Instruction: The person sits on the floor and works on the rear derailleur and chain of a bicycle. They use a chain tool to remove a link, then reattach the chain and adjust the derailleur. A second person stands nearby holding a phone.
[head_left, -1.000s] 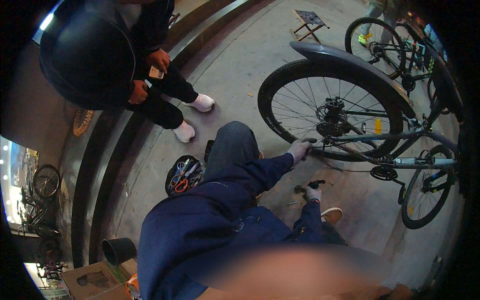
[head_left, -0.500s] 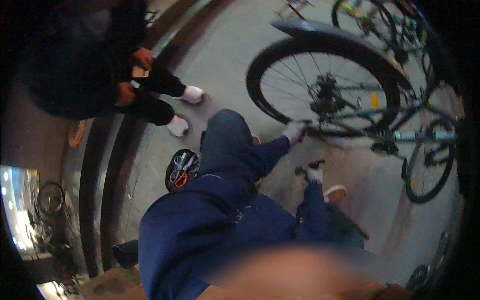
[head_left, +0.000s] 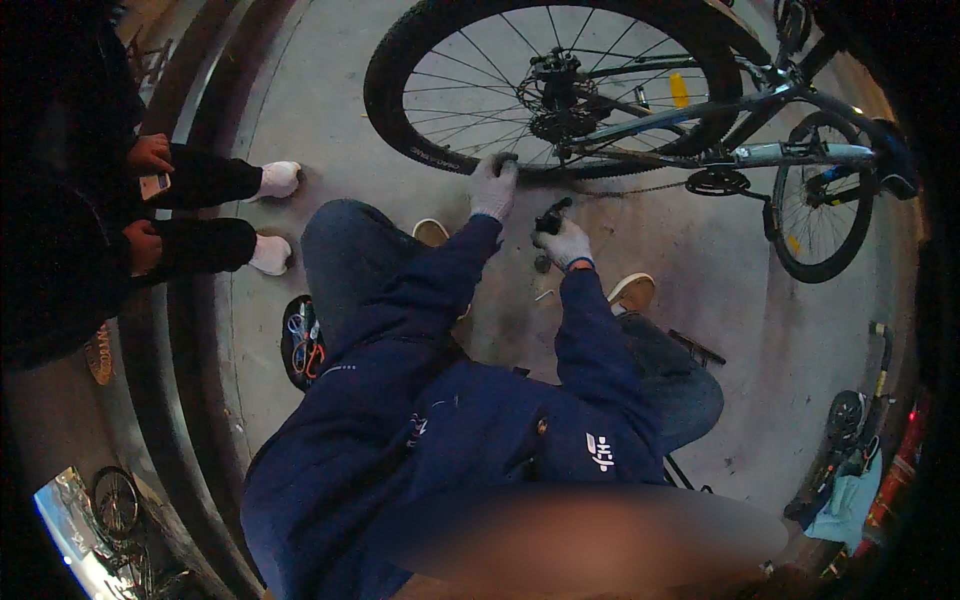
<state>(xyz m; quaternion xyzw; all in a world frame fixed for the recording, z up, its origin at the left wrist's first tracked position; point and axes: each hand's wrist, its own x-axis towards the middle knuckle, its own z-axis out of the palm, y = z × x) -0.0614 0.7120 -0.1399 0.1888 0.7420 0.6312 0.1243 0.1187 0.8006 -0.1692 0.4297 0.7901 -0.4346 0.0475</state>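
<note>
In front of me is a bicycle with its large rear wheel (head_left: 447,162) close by and its grey-blue frame (head_left: 800,155) running off to the right. My left hand (head_left: 493,188), in a pale glove with darkened fingertips, is closed at the lower edge of the tyre; whatever its fingers hold is too dark to make out. To its right, my gloved right hand (head_left: 565,243) grips a small black bike part (head_left: 552,214), just below the wheel. A dark chain (head_left: 635,189) stretches from near this part toward the crank (head_left: 718,183).
A dark tool bag (head_left: 300,345) with coloured-handled tools sits left of my knee. Another person (head_left: 200,210) stands at the left by the steps, holding a phone (head_left: 155,186). Small loose parts (head_left: 543,265) lie below my right hand. Cloth and gear (head_left: 845,500) lie far right.
My view has turned, so the bicycle and my hands sit further left and higher. My left hand stays by the tyre, and the right has come nearer the wheel with the black part.
</note>
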